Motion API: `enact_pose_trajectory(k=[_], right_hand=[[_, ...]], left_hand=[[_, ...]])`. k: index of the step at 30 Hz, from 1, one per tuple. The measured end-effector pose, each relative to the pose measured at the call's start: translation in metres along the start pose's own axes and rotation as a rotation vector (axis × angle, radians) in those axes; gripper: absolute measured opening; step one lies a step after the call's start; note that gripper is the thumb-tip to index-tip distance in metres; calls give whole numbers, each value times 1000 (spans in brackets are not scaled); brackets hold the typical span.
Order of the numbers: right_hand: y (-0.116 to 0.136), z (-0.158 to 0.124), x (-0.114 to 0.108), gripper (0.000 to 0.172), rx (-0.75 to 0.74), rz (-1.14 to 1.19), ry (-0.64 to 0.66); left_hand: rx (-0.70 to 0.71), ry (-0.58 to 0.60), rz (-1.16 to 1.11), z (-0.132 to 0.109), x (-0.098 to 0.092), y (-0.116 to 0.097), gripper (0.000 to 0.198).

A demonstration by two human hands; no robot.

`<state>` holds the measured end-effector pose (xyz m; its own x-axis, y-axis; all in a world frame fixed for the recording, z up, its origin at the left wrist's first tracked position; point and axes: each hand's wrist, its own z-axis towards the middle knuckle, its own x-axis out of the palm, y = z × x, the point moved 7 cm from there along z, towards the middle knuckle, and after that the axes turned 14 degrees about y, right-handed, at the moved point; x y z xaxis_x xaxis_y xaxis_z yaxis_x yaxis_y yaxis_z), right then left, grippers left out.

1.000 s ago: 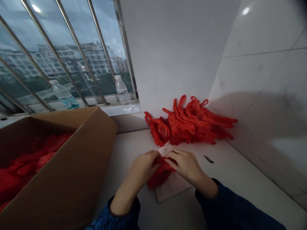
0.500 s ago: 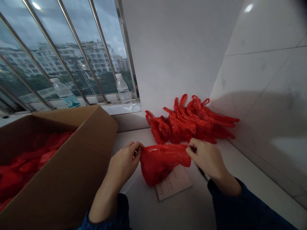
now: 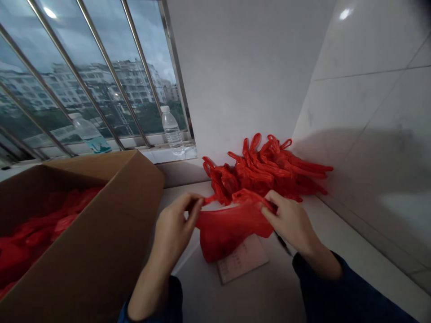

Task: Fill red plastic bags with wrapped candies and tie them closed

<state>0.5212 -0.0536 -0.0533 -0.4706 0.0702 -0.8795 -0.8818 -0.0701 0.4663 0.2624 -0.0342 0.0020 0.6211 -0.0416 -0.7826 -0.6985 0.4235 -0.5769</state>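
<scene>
A red plastic bag (image 3: 229, 229) is stretched between my two hands above the white surface. My left hand (image 3: 178, 220) pinches its left upper edge, with a thin strip of red film at the fingertips. At the right upper corner, my right hand (image 3: 288, 220) grips the bunched plastic between thumb and fingers. The bag sags in the middle and partly covers a notebook (image 3: 244, 260) with writing on it. Beside my right hand lies a dark pen (image 3: 283, 243). Just beyond the bag, a pile of red plastic bags (image 3: 262, 168) with looped handles lies against the wall.
On the left, a cardboard box (image 3: 101, 233) holds several red bags (image 3: 37, 229). Two plastic bottles, one clear (image 3: 172, 132) and one with a blue label (image 3: 89, 134), stand on the sill by the barred window. A tiled wall (image 3: 380, 134) bounds the right side.
The bag's upper edge, taut before, is now parted and looser, with a fold raised near my right hand. Both hands have shifted only slightly and still hold the bag.
</scene>
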Motion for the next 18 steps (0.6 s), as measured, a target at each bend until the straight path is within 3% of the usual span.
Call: enact_pose_trajectory(k=[1, 3, 6, 8, 9, 12, 15, 18], right_hand=[[-7, -1, -4, 15, 42, -19, -16], [-10, -6, -14, 30, 36, 5, -61], [15, -26, -36, 49, -165, 105, -261], [41, -43, -47, 39, -332, 144, -389], [54, -49, -46, 30, -409, 157, -387], [78, -43, -17, 17, -503, 146, -88], [67, -23, 28, 22, -331, -2, 263], [47, -13, 50, 13, -238, -59, 416]], left_hand=[[-11, -88, -43, -2, -10, 3, 17], [9, -151, -149, -6, -18, 5, 24], [82, -68, -258, -9, -13, -8, 41], [120, 2, -299, -12, -8, -20, 42], [134, 41, -313, -14, -5, -26, 36], [198, 177, -343, -19, -2, -42, 10], [246, 317, -366, -20, 3, -52, 20], [250, 441, -288, -18, 15, -52, 25]])
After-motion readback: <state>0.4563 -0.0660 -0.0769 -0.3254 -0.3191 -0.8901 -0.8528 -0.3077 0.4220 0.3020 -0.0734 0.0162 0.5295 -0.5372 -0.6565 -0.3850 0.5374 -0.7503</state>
